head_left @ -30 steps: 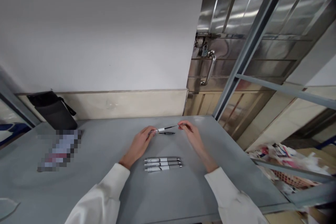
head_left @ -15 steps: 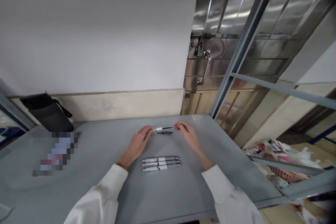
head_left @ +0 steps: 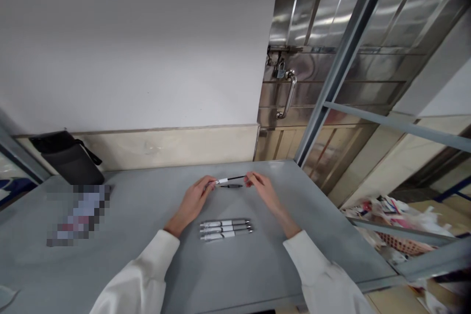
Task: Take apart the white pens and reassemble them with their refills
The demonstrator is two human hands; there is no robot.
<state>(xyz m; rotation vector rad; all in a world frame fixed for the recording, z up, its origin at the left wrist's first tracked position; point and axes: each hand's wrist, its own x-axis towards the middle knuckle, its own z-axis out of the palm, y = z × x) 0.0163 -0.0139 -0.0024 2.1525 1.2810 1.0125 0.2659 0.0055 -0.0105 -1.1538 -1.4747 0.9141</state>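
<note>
Opened pen (head_left: 222, 181) held near the table's (head_left: 257, 279) far edge

The pen's white barrel is gripped between closed thumb and fingers by the left hand (head_left: 192, 201); the black refill (head_left: 235, 178) is pointed right. At its tip, the right hand's (head_left: 265, 193) fingers are curled together; whether anything is gripped cannot be told. A dark pen part (head_left: 233, 186) is laid just below. Nearer the front edge, past a gap, three pens (head_left: 224, 229) are lined up.

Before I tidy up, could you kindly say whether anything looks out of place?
The jumbled heap right of the table looks untidy, its pieces piled every which way; the three pens lie neatly side by side.
</note>
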